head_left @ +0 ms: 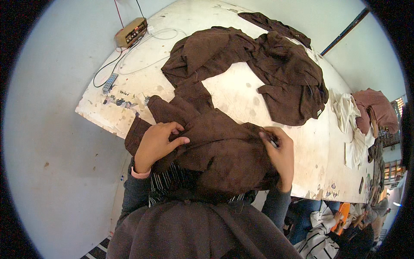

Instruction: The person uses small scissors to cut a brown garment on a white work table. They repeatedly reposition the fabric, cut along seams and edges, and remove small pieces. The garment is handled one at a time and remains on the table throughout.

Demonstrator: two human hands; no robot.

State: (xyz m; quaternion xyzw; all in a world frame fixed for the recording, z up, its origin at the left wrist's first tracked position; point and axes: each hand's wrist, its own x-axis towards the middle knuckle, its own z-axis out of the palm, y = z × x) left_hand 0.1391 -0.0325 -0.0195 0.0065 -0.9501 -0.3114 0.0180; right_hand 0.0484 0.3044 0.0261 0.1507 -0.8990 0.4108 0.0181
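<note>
I'm watching the brown cloth [224, 140] lying across the near edge of the bench [235, 93]: the left hand [157, 142] is resting half-curled on it, the right hand [280, 151] is pinching its border. It's seeming soft, light; I'm favouring edge grips.

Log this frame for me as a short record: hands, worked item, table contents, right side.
Left hand: on the brown cloth, thumb and forefinger tips apart
Right hand: at the cloth's right edge; small item by the fingers, too unclear to name
Worked item: that brown cloth, creased, partly over the near table edge
Table: pale, stained; more brown fabric beyond the hands; tan box with cables and remote at far left
Right side: white cloth, pinkish cloth
</note>
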